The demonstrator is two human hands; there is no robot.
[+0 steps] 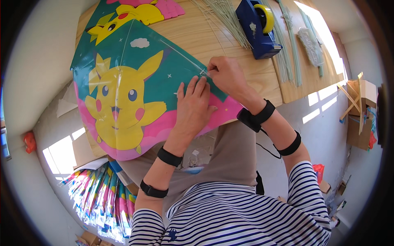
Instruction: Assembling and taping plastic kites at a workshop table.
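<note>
A teal and pink kite (pixel 174 78) with a large yellow cartoon character lies spread on the wooden table, its near part reaching over the front edge. My left hand (pixel 192 108) rests flat on its right side, fingers stretched out. Just beyond those fingertips, my right hand (pixel 227 74) is closed in a pinch at the kite's right edge. A thin pale rod (pixel 180 53) runs along the upper right edge toward that pinch. Small white marks or pieces show beside the fingertips; whatever the right fingers hold is hidden.
Another kite (pixel 141 14) lies at the far left. Farther back are loose pale rods (pixel 223 18), a blue tape dispenser (pixel 248 30) with yellow tape, and a clear box (pixel 310 47) of small white parts. Packed colourful kites (pixel 100 201) are piled at lower left.
</note>
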